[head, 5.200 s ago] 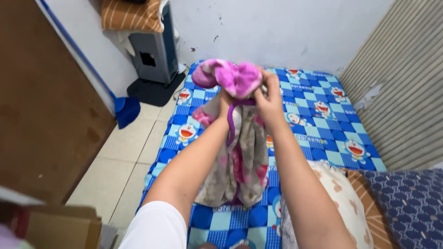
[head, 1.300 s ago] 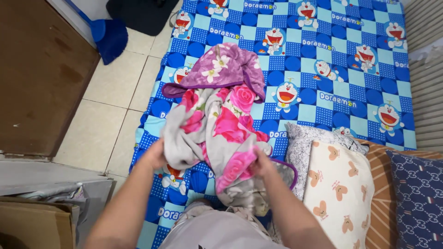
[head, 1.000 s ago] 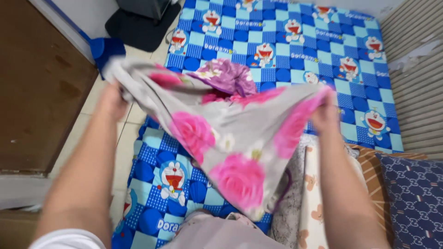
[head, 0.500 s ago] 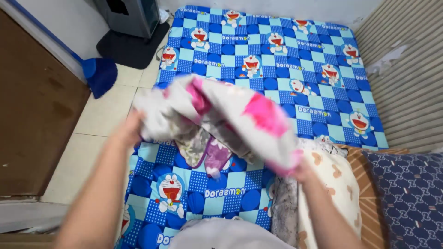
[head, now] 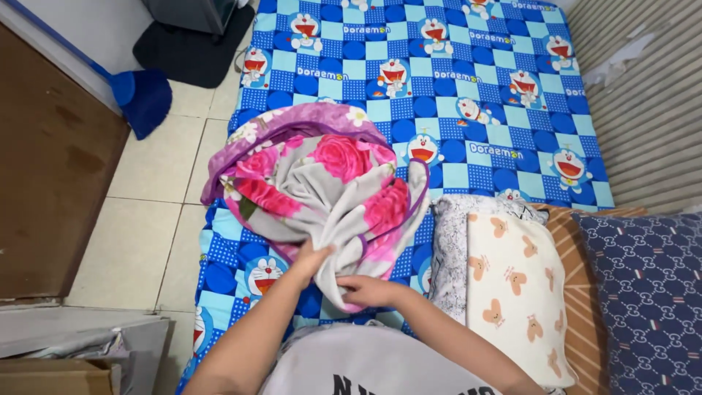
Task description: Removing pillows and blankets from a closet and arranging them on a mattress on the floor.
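A grey blanket with pink roses and a purple edge [head: 322, 186] lies bunched on the blue cartoon-print mattress [head: 468, 95], near its left side. My left hand [head: 311, 262] rests on the blanket's near edge, its fingers on the cloth. Just beside it, my right hand [head: 365, 290] pinches the blanket's lowest corner. Both hands are close together at the near end of the blanket.
A cream pillow with bear prints [head: 512, 285] lies right of the blanket, beside a striped orange pillow [head: 581, 241] and a dark blue patterned one [head: 651, 292]. A blue broom [head: 142, 99] leans at the left by a brown door [head: 44, 183]. Tiled floor [head: 146, 227] borders the mattress.
The blanket was held up and spread in the air between my hands; now it lies bunched on the mattress, and my hands have come together at its near edge.
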